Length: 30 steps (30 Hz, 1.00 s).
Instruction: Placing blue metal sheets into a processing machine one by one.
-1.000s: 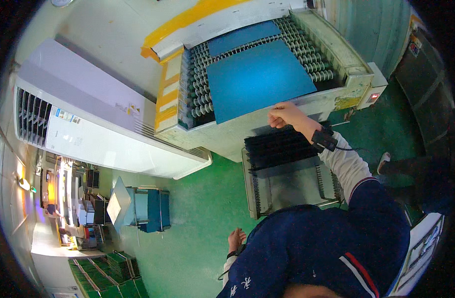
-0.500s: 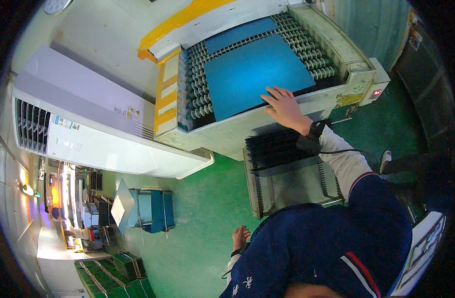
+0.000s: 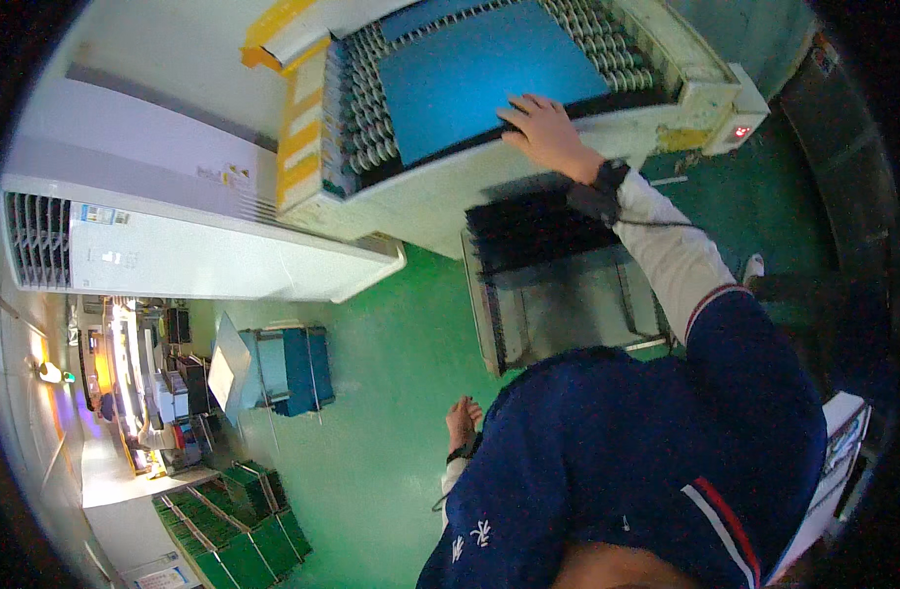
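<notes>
A flat blue panel (image 3: pixel 489 79) lies on the rows of pale disc rollers (image 3: pixel 371 142) of a roller conveyor. My right hand (image 3: pixel 546 133) reaches over the conveyor's near wall, fingers spread, with the fingertips at the panel's near edge. Whether they touch the panel or hover just over it is hard to see. A second blue panel (image 3: pixel 408 18) lies farther along the rollers, partly cut off by the frame. My left hand (image 3: pixel 463 420) hangs low beside my body, fingers loosely curled and apart, and nothing shows in it.
Below my right arm stands a slotted rack (image 3: pixel 538 231) with black upright dividers. A long white air-conditioner-like unit (image 3: pixel 194 240) is left of the conveyor. On the green floor (image 3: pixel 371 363) stand a cart of blue panels (image 3: pixel 302 368) and racks of green boards (image 3: pixel 234 540).
The whole view has shifted, so the conveyor and panels sit higher in the picture. My right hand stays at the panel's near edge; my left hand still hangs low.
</notes>
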Each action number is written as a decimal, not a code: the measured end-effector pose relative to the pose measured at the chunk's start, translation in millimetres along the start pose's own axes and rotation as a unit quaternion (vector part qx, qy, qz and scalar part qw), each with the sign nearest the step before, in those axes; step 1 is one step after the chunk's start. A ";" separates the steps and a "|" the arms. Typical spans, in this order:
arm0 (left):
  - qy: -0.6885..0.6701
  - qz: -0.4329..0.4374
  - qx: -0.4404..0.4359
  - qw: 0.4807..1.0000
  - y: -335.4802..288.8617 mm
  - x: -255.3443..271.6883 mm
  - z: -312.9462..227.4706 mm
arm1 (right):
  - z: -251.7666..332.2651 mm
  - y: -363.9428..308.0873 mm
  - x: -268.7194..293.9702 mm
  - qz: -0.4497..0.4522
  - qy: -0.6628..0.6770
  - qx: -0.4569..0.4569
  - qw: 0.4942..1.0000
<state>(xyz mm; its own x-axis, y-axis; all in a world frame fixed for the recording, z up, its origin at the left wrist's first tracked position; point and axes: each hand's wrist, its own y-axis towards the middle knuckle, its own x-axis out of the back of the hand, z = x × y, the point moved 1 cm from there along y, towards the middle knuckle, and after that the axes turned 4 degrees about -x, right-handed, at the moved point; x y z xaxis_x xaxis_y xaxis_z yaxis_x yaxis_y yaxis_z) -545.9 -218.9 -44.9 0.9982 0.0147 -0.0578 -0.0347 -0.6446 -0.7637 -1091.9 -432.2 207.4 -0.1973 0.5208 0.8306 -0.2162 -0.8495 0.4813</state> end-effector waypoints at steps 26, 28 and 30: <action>0.019 0.044 0.005 0.999 5.2 -16.0 -6.3 | 46.2 -231.4 27.7 0.212 0.102 0.065 0.970; 0.042 0.031 0.008 0.999 3.8 -16.9 -3.4 | 45.1 -237.4 25.0 0.216 0.081 0.062 0.971; 0.054 0.026 0.012 0.998 2.0 -17.3 -4.4 | 46.1 -240.8 24.2 0.213 0.068 0.059 0.973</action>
<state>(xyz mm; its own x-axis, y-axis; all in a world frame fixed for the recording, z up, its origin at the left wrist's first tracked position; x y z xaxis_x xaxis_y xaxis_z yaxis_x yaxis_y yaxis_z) -563.0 -223.7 -42.7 0.9944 -0.1014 -0.0286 -0.0859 -0.6237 -0.7769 -1000.5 -218.9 124.6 -0.3712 0.1194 0.9208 0.0227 -0.9902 0.1375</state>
